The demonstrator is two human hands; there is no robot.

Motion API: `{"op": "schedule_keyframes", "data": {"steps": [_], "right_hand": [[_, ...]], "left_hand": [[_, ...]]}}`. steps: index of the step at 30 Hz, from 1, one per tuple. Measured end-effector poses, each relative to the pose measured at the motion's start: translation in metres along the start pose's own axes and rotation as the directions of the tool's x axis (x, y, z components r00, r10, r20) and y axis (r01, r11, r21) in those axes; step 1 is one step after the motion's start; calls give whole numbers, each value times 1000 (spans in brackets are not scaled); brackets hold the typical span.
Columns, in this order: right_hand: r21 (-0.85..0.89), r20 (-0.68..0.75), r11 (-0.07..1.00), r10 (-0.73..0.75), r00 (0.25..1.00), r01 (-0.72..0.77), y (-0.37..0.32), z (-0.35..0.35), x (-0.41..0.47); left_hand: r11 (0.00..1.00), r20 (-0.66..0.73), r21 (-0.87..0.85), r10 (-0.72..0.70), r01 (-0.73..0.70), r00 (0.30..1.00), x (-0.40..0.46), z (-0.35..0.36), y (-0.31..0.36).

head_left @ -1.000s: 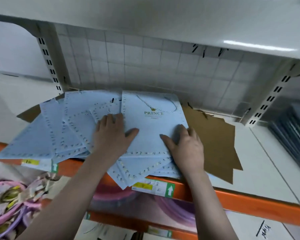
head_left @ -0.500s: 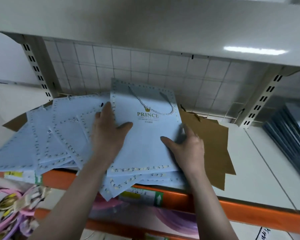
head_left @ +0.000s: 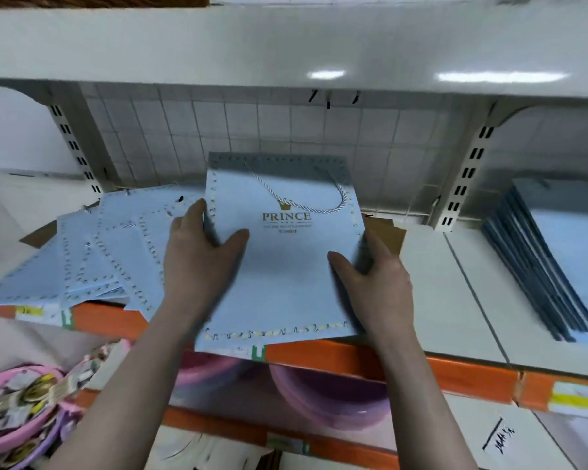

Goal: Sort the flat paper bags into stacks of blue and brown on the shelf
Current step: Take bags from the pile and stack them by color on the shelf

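Both hands clamp a squared-up bundle of blue bags (head_left: 279, 276) from its two sides. The left hand (head_left: 197, 256) wraps the left edge, thumb on the top face and fingers reaching over the edge; the right hand (head_left: 377, 283) takes the right edge the same way, thumb on top, fingers hidden behind it. The hands are well apart, the width of a bag between them. Gripping both edges at once looks meant to hold several flat bags aligned as one pack, so that they can be set down as a stack.

The bundle sits over the near lip of the shelf (head_left: 455, 300), its near edge past the orange rail (head_left: 370, 362). To its left, more blue bags lie fanned out (head_left: 92, 259) and overlapping, not yet squared. A brown bag (head_left: 386, 230) shows just behind the right hand, mostly covered, and another brown corner (head_left: 38, 235) pokes out under the fan at far left. So the sort looks about midway: blue is being gathered, brown is still buried.

The top bag reads "PRINCE" in gold under a small crown, with a white cord handle; the two smaller lines beneath are too blurred to read. Price tags (head_left: 45, 315) on the rail are unreadable. A dark stack (head_left: 540, 259) lies far right.
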State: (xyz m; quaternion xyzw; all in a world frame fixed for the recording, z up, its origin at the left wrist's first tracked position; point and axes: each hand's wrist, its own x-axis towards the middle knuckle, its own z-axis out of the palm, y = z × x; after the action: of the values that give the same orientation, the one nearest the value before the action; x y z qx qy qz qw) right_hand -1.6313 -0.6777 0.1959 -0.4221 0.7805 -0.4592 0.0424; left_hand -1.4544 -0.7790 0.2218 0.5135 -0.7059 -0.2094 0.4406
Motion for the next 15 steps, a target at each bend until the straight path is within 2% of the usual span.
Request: {"op": "schedule_keyframes", "data": {"steps": [5, 8, 15], "right_hand": [[-71, -57, 995, 65, 996, -69, 8, -48, -43], [-122, -94, 983, 128, 987, -139, 19, -76, -78], [-220, -168, 944, 213, 963, -247, 44, -142, -134]], "left_hand": [[994, 35, 62, 84, -86, 996, -36, 8, 35], [992, 128, 75, 94, -104, 987, -66, 18, 50], [980, 248, 15, 189, -198, 950, -130, 35, 82]]}}
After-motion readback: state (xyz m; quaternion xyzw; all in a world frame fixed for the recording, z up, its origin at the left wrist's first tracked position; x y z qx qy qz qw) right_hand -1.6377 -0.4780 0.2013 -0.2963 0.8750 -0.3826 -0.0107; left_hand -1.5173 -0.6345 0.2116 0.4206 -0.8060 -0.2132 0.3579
